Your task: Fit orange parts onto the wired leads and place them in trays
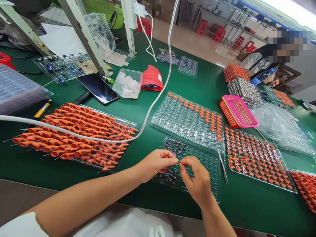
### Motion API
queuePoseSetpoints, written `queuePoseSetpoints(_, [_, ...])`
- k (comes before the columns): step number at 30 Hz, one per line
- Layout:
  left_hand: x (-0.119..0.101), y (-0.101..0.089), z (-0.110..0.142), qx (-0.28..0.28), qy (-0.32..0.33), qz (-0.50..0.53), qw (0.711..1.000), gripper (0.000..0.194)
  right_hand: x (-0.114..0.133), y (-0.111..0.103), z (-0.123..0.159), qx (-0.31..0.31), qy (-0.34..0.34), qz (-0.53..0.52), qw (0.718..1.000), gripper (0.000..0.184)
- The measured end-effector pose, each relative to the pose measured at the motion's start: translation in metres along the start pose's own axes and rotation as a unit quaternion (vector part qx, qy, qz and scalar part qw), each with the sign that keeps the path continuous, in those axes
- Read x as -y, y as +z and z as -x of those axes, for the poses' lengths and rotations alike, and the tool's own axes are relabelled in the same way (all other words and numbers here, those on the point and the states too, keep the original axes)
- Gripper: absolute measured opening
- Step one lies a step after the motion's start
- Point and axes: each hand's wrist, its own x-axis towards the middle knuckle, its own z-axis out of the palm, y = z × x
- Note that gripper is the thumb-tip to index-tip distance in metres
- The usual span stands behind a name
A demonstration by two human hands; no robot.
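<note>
My left hand [158, 163] and my right hand [196, 181] meet fingertip to fingertip over a clear blister tray [204, 158] that holds small dark parts with wire leads. Both hands are pinched on a tiny part [178, 162] between them; an orange bit shows at my left fingertips. A pair of tweezers [223, 169] lies just right of the hands on the tray's edge. Behind this tray sits a larger clear tray [182, 121] with orange parts along its far and right rows. To the left lies a tray of orange sleeved wires [79, 131].
A white cable [158, 95] runs across the green table. A tray full of orange parts [254, 158] lies to the right, a pink basket [238, 112] behind it. A phone [97, 87], a plastic tub [128, 84] and a red cap [152, 78] lie further back. Another person sits at the far right.
</note>
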Motion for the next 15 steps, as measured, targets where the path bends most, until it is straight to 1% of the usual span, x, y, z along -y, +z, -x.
queuePoseSetpoints(2, [0.0005, -0.0005, 0.0000, 0.002, 0.009, -0.003, 1.000, 0.041, 0.0021, 0.0002, -0.0002, -0.002, 0.022, -0.006, 1.000, 0.012])
queuePoseSetpoints(5, [0.0020, -0.0017, 0.0010, 0.008, 0.029, -0.024, 0.999, 0.037, 0.0054, -0.0010, -0.0003, 0.011, 0.091, -0.031, 0.995, 0.009])
queuePoseSetpoints(10, [0.0033, -0.0024, 0.0036, 0.007, 0.049, -0.073, 0.996, 0.034, 0.0059, -0.0044, -0.0001, 0.044, 0.212, -0.115, 0.969, 0.010])
queuePoseSetpoints(15, [0.0022, -0.0018, 0.0049, -0.006, 0.075, -0.121, 0.990, 0.030, 0.0036, -0.0084, -0.0009, 0.043, 0.265, -0.174, 0.948, 0.014])
